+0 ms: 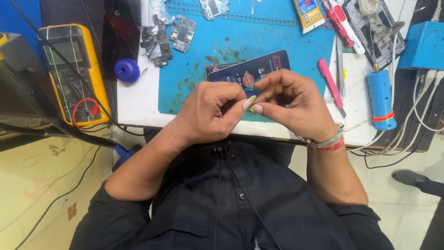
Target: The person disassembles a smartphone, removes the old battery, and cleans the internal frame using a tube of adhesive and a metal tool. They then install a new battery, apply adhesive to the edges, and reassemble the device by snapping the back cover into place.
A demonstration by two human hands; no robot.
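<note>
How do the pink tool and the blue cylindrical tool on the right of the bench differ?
The pink tool is thin and flat; the blue cylindrical tool is much thicker and round. The pink tool lies slanted along the blue mat's right edge; the blue cylindrical tool lies farther right on the white benchtop, with a red-orange band near its lower end. Neither is touched: left hand and right hand meet nearer the body.

White bench (138, 104), blue mat (231, 41), yellow multimeter (74, 74)

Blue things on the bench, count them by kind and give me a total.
Blue work mat: 1
Blue round knob-like piece: 1
Blue cylinder tool: 1
Blue box: 1
Total: 4
</note>
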